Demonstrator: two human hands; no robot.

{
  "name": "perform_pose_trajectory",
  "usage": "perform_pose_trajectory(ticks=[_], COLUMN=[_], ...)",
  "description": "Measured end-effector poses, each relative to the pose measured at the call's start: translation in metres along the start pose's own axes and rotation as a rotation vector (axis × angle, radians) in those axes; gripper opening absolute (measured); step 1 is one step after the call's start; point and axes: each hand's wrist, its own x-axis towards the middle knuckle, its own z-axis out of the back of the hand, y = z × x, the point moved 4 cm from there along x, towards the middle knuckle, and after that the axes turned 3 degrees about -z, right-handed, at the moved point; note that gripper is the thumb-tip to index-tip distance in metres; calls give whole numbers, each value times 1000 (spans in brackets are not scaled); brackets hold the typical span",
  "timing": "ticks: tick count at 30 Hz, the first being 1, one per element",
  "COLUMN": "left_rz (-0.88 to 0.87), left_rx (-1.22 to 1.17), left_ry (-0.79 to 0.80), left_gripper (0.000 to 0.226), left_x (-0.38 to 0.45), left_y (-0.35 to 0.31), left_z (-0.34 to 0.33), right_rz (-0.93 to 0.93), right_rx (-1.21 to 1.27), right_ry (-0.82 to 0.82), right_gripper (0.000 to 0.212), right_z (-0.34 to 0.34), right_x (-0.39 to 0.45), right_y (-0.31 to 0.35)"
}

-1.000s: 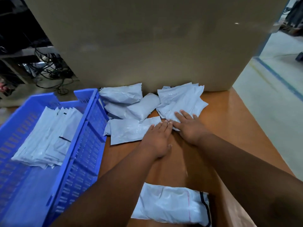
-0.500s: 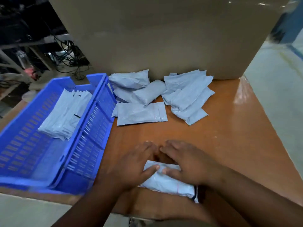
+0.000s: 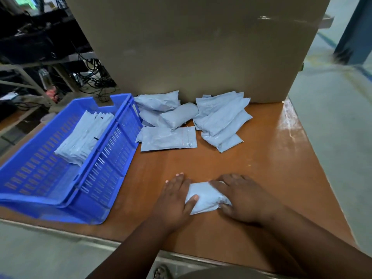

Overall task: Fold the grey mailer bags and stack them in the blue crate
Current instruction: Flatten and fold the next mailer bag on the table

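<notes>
Both hands have spread apart: left hand [image 3: 175, 200] presses the mailer bag [image 3: 203, 198] flat-fingered, right hand [image 3: 241, 198] grips its other end.

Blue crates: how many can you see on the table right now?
1. The blue crate sits at the table's left edge, with a stack of folded bags inside. The big cardboard box may hide others.

No text, label, brand or number can be read anywhere here. The grey mailer bags [image 3: 168, 138] carry only thin red and dark lines, and the cardboard box [image 3: 197, 47] is blank
</notes>
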Motion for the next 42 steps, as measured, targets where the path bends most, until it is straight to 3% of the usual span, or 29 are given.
perform_pose_trajectory(ticks=[6,11,18,26,42], left_rz=[1,-57,-3,60,69], left_rx=[46,30,-9,67,44], left_ry=[-164,-277,-80,-109,-66], left_gripper=[75,60,64,68,66], left_x=[-19,-37,-16,-22,-23], left_y=[4,7,12,15,14], left_z=[16,22,-9,-20,-11], right_rz=[-10,62,39,21,-7], right_rx=[-30,-75,-130,-171,-98], right_ry=[-143,-316,-149,-228,-191], right_gripper=[78,62,66,67,64], right_z=[27,34,-19,-36,-30], right_x=[-12,12,51,51,45], right_y=[12,66,93,91,90])
